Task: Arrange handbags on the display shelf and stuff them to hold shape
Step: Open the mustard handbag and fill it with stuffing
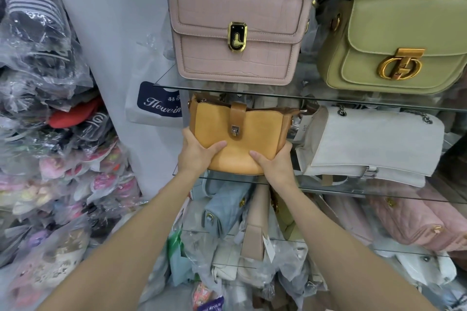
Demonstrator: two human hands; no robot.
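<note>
White bag just R of yellow bag

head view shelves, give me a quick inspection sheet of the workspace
surface: glass shelves, several tiers.
job's things: yellow bag upright at the left end of the middle shelf; pink bag and green bag above; white bag tilted beside the yellow one.
clutter: wrapped bags crowded on the lower tiers.
grippers: left hand and right hand each have a grip on the yellow bag's lower corners.
cables: nothing seen.
surroundings: plastic-wrapped goods piled at left.
</note>
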